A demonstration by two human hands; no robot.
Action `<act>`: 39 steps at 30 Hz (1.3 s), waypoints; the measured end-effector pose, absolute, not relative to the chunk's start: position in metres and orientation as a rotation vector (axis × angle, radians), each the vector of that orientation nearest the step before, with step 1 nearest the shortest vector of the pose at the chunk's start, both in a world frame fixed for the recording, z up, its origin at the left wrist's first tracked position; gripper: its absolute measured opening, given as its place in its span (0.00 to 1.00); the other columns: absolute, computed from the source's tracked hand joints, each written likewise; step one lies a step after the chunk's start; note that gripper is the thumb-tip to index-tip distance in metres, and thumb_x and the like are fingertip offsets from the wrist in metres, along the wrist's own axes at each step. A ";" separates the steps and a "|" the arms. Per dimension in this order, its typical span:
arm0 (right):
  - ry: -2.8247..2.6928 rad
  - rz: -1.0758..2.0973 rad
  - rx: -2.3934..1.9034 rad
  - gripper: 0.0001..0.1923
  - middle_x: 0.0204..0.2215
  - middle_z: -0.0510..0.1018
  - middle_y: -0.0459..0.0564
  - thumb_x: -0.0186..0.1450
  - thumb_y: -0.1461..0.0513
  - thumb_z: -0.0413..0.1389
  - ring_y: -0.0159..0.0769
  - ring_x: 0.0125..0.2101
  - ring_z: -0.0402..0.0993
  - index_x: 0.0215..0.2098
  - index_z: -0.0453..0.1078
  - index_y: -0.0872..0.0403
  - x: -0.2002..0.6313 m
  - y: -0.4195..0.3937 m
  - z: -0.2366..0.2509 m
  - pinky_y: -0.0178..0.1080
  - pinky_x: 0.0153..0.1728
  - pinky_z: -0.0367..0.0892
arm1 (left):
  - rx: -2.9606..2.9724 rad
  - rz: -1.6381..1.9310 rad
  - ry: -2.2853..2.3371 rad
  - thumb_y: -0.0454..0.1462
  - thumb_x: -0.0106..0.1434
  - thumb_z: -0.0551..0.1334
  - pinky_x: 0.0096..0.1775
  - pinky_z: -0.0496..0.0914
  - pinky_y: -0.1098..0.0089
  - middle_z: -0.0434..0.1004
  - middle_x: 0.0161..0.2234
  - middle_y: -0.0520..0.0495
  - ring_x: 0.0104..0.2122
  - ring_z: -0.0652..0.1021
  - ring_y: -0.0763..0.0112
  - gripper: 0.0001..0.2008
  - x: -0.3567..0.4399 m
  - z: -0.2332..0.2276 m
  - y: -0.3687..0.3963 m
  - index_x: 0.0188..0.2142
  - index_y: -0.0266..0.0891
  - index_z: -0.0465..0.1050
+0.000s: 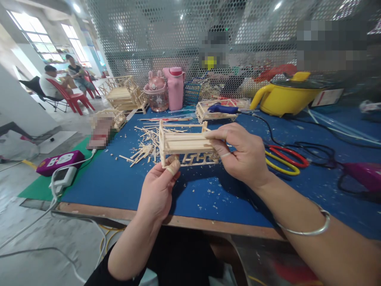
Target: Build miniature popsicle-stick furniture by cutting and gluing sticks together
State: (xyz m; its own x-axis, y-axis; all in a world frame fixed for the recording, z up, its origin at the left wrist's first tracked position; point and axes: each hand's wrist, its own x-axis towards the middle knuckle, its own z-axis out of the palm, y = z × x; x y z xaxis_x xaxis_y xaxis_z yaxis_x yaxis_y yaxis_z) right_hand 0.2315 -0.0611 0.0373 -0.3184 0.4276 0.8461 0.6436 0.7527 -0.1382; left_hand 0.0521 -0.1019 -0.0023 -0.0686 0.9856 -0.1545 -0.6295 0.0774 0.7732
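Silver bangle [309, 229] worn on right wrist. Wooden stick frame [186, 143] held above blue worktop [119, 182]: left hand [159, 186] grip closed on lower corner, right hand [242, 153] grip pinched on right end. Stick scraps [144, 149] scattered behind.

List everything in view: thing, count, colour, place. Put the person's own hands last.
wooden stick frame: one, pale wood, held above the mat in both hands
loose sticks: many, pale, on the mat behind the frame
blue mat: one, covers the table
glue gun: one, blue, on another stick frame
yellow pot: one, far right
pink bottle: one, by the mesh
power strip: one, purple, left edge
left hand: grips the frame's lower corner
right hand: pinches its right end
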 end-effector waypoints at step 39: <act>-2.006 -0.276 -0.725 0.10 0.31 0.75 0.49 0.64 0.72 0.53 0.31 0.35 0.71 0.41 0.71 0.56 0.239 -0.077 0.056 0.34 0.36 0.68 | 0.370 1.577 0.874 0.50 0.41 0.75 0.43 0.73 0.76 0.84 0.38 0.46 0.44 0.81 0.64 0.20 0.058 -0.011 -0.120 0.33 0.43 0.83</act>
